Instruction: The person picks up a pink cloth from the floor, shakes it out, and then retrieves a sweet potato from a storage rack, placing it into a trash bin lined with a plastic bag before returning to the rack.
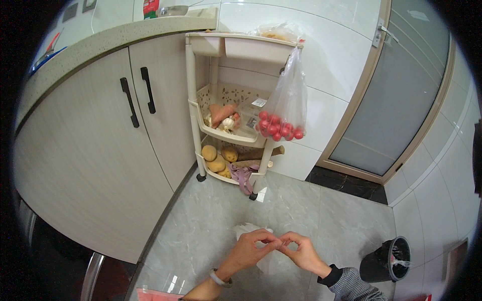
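Note:
My left hand and my right hand meet at their fingertips over the floor. Thumb and index finger of each are pinched together. A thin, whitish translucent plastic bag or sheet shows behind and below them; whether the fingertips grip it cannot be told. A pale bracelet circles my left wrist, and a checked sleeve with a dark cuff covers my right forearm. Beyond the hands, a clear plastic bag of small red tomatoes or radishes hangs from the corner of a beige plastic rolling cart.
The cart's shelves hold garlic, a clear plastic box and potatoes. Cabinets stand at left beneath a countertop. A black bin is at lower right, below a frosted glass door.

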The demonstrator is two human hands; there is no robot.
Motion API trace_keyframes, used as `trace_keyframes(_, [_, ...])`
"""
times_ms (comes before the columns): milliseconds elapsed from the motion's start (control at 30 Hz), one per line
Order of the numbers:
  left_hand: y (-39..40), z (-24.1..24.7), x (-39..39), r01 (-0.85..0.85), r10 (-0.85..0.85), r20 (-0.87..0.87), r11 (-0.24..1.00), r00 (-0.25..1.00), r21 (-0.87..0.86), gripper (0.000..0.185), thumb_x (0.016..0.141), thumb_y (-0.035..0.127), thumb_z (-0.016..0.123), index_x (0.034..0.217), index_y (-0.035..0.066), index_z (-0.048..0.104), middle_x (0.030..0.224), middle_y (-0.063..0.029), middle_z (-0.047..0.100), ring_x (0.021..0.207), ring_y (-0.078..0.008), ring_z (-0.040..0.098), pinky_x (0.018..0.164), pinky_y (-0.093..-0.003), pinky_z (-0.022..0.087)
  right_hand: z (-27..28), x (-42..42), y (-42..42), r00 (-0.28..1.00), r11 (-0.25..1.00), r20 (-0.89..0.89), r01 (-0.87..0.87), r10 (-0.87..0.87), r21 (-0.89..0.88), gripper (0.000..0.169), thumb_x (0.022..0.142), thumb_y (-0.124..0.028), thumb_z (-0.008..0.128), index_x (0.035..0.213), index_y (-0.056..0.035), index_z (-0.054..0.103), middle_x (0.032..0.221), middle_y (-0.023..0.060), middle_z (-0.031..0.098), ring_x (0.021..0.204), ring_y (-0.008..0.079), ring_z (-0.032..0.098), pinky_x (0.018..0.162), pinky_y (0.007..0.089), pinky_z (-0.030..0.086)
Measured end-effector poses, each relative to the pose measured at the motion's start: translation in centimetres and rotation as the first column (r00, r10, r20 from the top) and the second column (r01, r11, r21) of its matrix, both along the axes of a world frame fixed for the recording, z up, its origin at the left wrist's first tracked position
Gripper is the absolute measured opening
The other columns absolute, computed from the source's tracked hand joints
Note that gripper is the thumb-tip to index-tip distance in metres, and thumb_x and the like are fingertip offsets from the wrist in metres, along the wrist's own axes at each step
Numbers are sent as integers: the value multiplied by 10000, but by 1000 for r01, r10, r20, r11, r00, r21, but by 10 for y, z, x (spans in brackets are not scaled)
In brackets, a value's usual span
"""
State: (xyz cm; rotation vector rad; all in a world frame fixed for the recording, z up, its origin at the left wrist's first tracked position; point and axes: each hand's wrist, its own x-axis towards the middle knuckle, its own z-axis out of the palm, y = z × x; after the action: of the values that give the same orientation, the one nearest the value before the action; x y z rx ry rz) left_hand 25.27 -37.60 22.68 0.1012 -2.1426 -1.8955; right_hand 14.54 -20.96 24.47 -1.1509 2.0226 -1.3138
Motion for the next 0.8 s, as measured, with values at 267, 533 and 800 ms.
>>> trace_keyframes(267, [-14, -9, 4, 169, -197, 60, 937, 979, 307, 219, 954, 180, 614, 1069, 8, 686, 944, -27, 696, 865, -104, 633, 778, -252, 499, 0, -4, 5, 996, 999, 88, -35, 31, 42, 142, 908, -116, 668, 1005, -13, 658, 943, 20, 654, 868, 102, 562, 799, 264, 455])
trace_keyframes(533, [-11, 2, 5, 259, -313, 67, 872, 947, 415, 258, 962, 127, 593, 1197, 44, 656, 1024, -60, 702, 928, -134, 697, 516, -190, 446, -5, -3, 6, 995, 1000, 99, 2, -3, 7, 177, 943, -143, 617, 1068, -18, 624, 943, 34, 657, 850, 113, 555, 782, 282, 466])
trace_keyframes(800, [-36, 44, 17, -247, 231, 106, 951, 967, 184, 279, 908, 110, 669, 1183, 61, 679, 823, 1, 714, 770, -81, 703, 424, -173, 376, 53, 0, 34, 976, 995, -207, -77, 64, -58, 177, 948, -162, 601, 1058, -27, 623, 923, 87, 672, 793, 178, 621, 733, 322, 500])
